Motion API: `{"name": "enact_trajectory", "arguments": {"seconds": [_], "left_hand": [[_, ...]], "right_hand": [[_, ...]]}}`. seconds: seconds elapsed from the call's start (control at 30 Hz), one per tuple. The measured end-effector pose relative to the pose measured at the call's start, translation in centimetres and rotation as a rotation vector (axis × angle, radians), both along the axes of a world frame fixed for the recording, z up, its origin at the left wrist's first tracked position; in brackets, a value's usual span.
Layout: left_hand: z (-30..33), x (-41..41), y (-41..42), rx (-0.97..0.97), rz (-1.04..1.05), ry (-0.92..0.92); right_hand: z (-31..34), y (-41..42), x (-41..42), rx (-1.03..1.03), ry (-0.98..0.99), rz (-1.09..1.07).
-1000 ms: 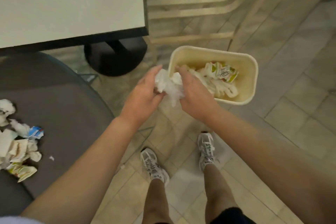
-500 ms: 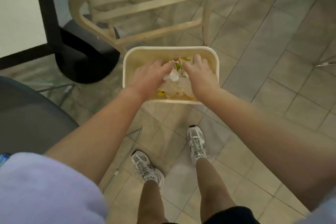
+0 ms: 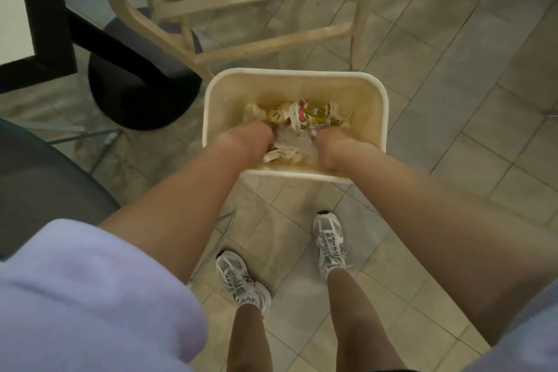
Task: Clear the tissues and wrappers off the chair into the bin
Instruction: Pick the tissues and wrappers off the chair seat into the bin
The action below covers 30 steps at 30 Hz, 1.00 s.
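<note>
A cream plastic bin [image 3: 296, 74] stands on the tiled floor in front of my feet. Both of my hands are down inside it. My left hand [image 3: 244, 139] and my right hand [image 3: 335, 146] press a crumpled white tissue wad [image 3: 291, 142] between them, with the fingers curled downward and mostly hidden. Colourful wrappers [image 3: 305, 116] and more tissues lie in the bin just beyond my hands. The grey chair [image 3: 45, 184] is at the left edge; only a bare part of its seat shows.
A beige wooden chair [image 3: 241, 3] stands right behind the bin. A black round table base [image 3: 133, 90] and a black-edged table [image 3: 45, 9] are at the upper left. My white sneakers [image 3: 244, 284] are just short of the bin.
My hands have gone from the bin's rim down into it with the tissue wad. My view has swung right, so the litter on the grey chair is out of sight.
</note>
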<state>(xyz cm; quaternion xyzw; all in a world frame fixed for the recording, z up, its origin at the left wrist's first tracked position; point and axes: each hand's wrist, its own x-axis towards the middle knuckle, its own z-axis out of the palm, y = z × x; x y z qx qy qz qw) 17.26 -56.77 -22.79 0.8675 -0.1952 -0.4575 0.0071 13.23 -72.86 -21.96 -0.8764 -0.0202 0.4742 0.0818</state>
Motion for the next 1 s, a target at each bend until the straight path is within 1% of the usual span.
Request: {"name": "enact_trajectory", "arguments": {"seconds": [0.03,0.1,0.17,0.23,0.3,0.37,0.47,0.57,0.67,0.77,0.9,1.0], "left_hand": [[0.3,0.1,0.0,-0.005,0.055,0.024],[1.0,0.1,-0.2,-0.021,0.033,0.017],[1.5,0.0,0.0,-0.018,0.014,-0.028],[2.4,-0.2,0.0,-0.062,-0.021,-0.107],[3.4,-0.3,0.5,-0.143,-0.009,-0.202],[4.9,-0.7,1.7,-0.290,0.017,-0.338],[7.8,-1.5,3.4,-0.455,0.051,-0.464],[10.9,-2.3,6.5,-0.525,0.101,-0.552],[12.6,-3.4,10.2,-0.479,0.145,-0.622],[13.6,-5.5,15.2,-0.383,0.176,-0.688],[14.2,-9.7,23.2,-0.230,0.354,-0.709],[13.8,-13.3,27.9,-0.184,0.476,-0.727]], "right_hand": [[0.2,0.0,0.0,0.016,0.050,-0.018],[0.8,0.0,0.1,0.022,0.134,-0.001],[2.5,0.5,0.5,0.020,0.120,-0.006],[4.3,0.7,0.8,-0.005,-0.008,-0.046],[6.2,1.2,1.0,-0.012,-0.195,-0.041],[7.8,2.1,1.1,0.037,-0.376,0.016],[9.1,3.6,0.9,0.108,-0.527,0.071],[10.1,6.6,0.2,0.168,-0.631,0.115],[10.8,10.1,-0.9,0.257,-0.720,0.134],[11.8,14.6,-2.0,0.369,-0.789,0.174],[12.4,22.1,-3.5,0.455,-0.751,0.278],[12.6,26.9,-4.6,0.448,-0.659,0.332]]}}
